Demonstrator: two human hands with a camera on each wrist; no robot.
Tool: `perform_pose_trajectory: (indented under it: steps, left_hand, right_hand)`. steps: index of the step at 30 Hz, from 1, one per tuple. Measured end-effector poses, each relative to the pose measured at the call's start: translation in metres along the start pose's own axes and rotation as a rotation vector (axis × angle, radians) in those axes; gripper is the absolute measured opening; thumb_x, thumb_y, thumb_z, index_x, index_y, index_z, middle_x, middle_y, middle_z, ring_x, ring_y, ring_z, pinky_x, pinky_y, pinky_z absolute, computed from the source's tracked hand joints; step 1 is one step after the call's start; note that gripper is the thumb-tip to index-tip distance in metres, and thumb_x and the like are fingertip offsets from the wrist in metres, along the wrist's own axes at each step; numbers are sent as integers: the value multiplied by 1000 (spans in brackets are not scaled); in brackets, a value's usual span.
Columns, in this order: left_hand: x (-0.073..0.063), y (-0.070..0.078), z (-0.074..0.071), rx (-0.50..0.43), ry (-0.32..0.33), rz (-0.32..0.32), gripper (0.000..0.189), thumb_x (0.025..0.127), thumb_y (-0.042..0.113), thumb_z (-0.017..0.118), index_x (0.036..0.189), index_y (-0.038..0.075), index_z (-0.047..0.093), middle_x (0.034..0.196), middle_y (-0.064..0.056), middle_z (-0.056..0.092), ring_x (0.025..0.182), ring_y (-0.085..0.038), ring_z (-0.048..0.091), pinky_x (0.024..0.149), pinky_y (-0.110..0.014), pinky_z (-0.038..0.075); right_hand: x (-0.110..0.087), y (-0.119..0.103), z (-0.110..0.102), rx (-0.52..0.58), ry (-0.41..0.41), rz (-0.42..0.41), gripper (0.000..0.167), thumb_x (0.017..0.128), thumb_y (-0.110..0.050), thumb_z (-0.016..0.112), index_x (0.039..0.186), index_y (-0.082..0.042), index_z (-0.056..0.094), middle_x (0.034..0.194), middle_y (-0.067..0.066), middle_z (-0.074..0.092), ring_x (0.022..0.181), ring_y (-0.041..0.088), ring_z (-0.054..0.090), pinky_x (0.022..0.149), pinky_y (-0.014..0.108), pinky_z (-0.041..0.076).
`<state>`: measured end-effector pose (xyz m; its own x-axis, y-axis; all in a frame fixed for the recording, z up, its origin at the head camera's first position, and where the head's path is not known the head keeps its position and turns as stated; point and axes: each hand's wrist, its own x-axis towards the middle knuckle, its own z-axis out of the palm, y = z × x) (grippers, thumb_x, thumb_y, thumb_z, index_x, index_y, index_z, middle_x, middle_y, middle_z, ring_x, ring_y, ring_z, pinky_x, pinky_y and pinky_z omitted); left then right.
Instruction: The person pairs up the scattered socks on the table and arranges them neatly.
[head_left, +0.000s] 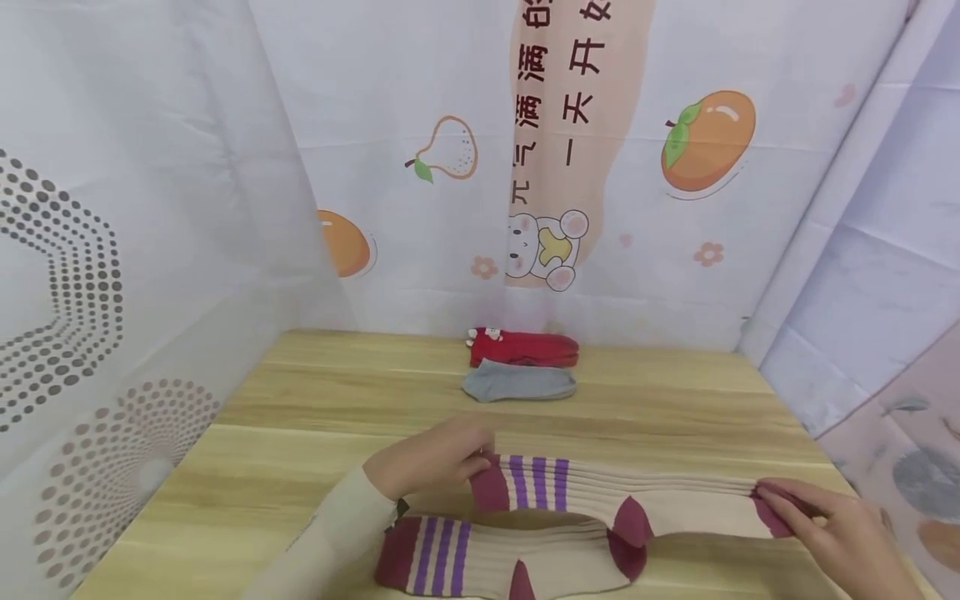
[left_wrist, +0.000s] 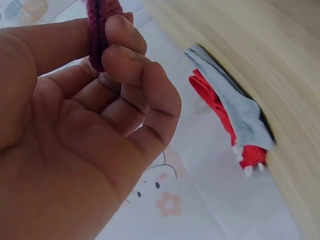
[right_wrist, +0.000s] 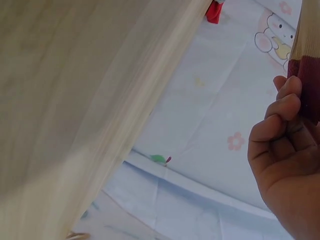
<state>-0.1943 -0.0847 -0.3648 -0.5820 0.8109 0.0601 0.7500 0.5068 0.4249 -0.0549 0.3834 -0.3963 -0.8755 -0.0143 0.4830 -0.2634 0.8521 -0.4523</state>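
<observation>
A cream sock [head_left: 690, 508] with maroon cuff, heel and toe and purple stripes is stretched sideways between both hands. My left hand [head_left: 435, 458] pinches its maroon cuff [left_wrist: 97, 37], seen close up in the left wrist view. At the other end, my right hand [head_left: 832, 525] grips the maroon toe [right_wrist: 309, 90] between thumb and fingers. A matching striped sock [head_left: 555, 554] lies flat on the table just in front, its toe end partly overlapped by the held sock's heel.
On the wooden table [head_left: 315, 400], toward the back, lie a folded red sock pair [head_left: 525, 348] with a small white figure and, against it, grey socks [head_left: 521, 382]. Printed white curtains [head_left: 420, 250] hang behind the table and along both sides.
</observation>
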Motion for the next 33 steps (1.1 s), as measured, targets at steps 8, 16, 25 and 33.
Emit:
perform_pose_trajectory:
  steps: [8, 16, 25, 33]
  left_hand:
    - [-31, -4, -1, -29, -34, -55, 8, 97, 11, 63, 92, 14, 68, 77, 14, 58, 68, 1, 51, 63, -17, 48]
    - [-51, -8, -5, -53, -54, -82, 19, 96, 6, 63, 79, 14, 62, 67, 12, 49, 58, 1, 43, 52, -17, 43]
    - [-70, -14, -1, -57, -75, -86, 20, 94, 7, 65, 77, 16, 60, 66, 14, 48, 56, 3, 43, 52, -17, 43]
    - [-74, -15, -5, -119, -124, -127, 19, 94, 8, 66, 77, 17, 61, 67, 14, 51, 56, 3, 45, 51, -18, 44]
  right_hand:
    - [2, -14, 17, 38, -59, -22, 15, 85, 5, 73, 98, -1, 76, 91, -20, 71, 80, -9, 62, 61, 7, 47]
    - [5, -26, 32, 86, -106, -69, 17, 84, 6, 72, 98, -3, 76, 92, -20, 71, 79, -7, 63, 60, 9, 47]
    - [6, -38, 38, 103, -133, -136, 20, 84, 6, 72, 98, -6, 77, 92, -19, 71, 81, -7, 62, 64, 6, 45]
    - [4, -45, 41, 87, -181, -103, 17, 87, 1, 72, 101, -7, 76, 95, -18, 71, 84, -7, 62, 66, 6, 46]
